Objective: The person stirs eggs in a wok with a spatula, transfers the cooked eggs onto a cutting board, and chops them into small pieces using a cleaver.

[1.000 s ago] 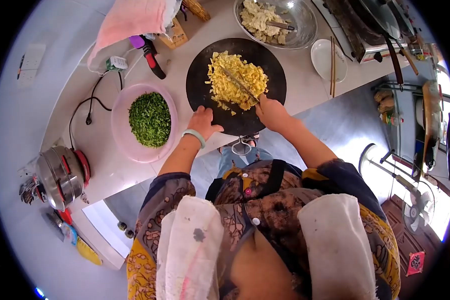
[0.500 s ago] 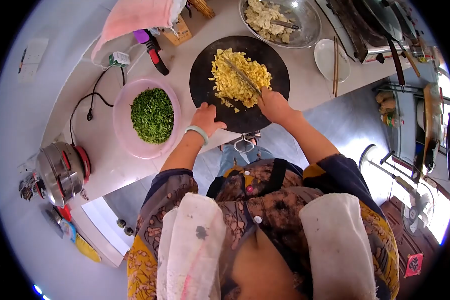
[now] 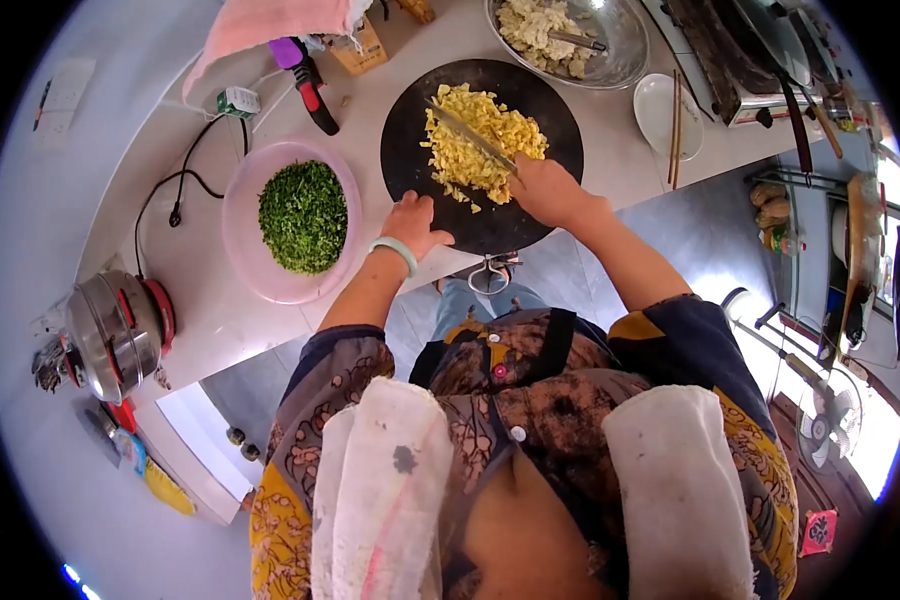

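Observation:
My right hand (image 3: 548,192) is closed round the handle of a kitchen knife (image 3: 475,137). Its blade lies across a spread heap of chopped yellow food (image 3: 495,120), which looks like cooked egg. The heap is on a round black cutting board (image 3: 410,150) at the counter's front edge. At the board's near left edge rests my left hand (image 3: 413,225), thumb apart from the fingers, with a pale bangle at the wrist. Left of that hand stands a pink bowl (image 3: 238,240) holding finely chopped greens (image 3: 303,217).
Behind the board is a metal basin (image 3: 625,45) with a pale mixture and a utensil. To the right, chopsticks (image 3: 676,130) lie by a white dish (image 3: 655,110), near a stove (image 3: 755,105). A steel pot (image 3: 115,335) stands at far left, by a black cord (image 3: 185,175).
The knife has shifted slightly left over the heap, its blade now lying flatter across it. My left hand keeps its place at the board's edge. The whole view has shifted a little.

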{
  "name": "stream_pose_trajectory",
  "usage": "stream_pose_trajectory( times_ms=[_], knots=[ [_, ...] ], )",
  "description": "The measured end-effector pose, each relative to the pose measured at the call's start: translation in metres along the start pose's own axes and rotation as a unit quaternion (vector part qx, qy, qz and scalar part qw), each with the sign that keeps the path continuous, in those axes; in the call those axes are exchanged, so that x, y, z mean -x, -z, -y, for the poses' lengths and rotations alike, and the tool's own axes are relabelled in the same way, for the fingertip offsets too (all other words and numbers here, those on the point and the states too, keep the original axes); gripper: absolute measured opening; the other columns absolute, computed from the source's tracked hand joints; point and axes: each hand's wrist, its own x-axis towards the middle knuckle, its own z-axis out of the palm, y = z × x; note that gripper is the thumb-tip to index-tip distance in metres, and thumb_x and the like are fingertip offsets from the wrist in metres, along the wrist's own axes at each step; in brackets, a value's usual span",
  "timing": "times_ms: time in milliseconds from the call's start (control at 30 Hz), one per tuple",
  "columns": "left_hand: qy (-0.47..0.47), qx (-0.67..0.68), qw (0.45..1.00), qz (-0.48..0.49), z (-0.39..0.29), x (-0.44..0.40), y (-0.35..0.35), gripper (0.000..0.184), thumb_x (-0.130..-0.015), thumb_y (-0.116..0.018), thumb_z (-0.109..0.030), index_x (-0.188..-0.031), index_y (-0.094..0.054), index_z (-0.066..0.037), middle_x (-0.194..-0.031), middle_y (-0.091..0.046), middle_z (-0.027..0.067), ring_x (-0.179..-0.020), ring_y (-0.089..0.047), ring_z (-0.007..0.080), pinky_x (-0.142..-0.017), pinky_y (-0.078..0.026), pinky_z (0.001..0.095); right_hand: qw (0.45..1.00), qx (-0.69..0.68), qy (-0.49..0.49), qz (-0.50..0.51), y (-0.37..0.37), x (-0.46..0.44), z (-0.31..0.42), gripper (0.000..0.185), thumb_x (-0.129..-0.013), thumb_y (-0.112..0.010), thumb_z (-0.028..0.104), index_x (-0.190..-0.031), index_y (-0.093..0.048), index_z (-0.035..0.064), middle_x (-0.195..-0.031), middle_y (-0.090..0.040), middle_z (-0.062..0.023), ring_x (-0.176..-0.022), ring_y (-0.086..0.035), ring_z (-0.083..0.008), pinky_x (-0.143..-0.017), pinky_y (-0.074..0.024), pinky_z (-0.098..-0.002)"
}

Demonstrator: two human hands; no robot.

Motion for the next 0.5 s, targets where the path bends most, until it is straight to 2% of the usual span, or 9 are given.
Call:
stream_pose_trajectory(
  times_ms=[100, 267, 500],
  knots=[
    [-0.025, 0.013, 0.999, -0.038, 0.009, -0.002, -0.011, 0.05, -0.064, -0.083, -0.034, -0.083, -0.051, -0.003, -0.094, -0.049, 0.0167, -0.089, -0.055, 0.0383, -0.078, -0.047, 0.045, 1.0, -0.02, 0.01, -0.008, 0.01, 0.016, 0.007, 0.026, -0.091, -0.052, 0.023, -0.092, -0.05, -0.0025, -0.078, -0.063, -0.0266, -0.077, -0.062, -0.045, -0.071, -0.0484, -0.053],
    [-0.024, 0.007, 0.999, -0.043, 0.006, 0.001, -0.009, 0.05, -0.065, -0.083, -0.035, -0.085, -0.051, -0.003, -0.095, -0.05, 0.0163, -0.091, -0.055, 0.0385, -0.08, -0.047, 0.0457, 0.999, -0.033, 0.016, 0.029, 0.0, 0.05, -0.004, 0.025, -0.09, -0.054, 0.023, -0.093, -0.048, -0.0015, -0.073, -0.06, -0.0268, -0.073, -0.06, -0.046, -0.067, -0.0463, -0.0552],
    [-0.01, -0.005, 0.998, -0.061, 0.002, 0.009, -0.008, 0.051, -0.065, -0.082, -0.037, -0.088, -0.052, -0.003, -0.096, -0.051, 0.0153, -0.093, -0.056, 0.0377, -0.08, -0.048, 0.0451, 0.997, 0.019, 0.059, 0.044, -0.031, 0.058, -0.022, 0.019, -0.089, -0.053, 0.02, -0.094, -0.049, 0.0019, -0.072, -0.063, -0.0214, -0.07, -0.062, -0.0416, -0.065, -0.05, -0.052]
  ],
)
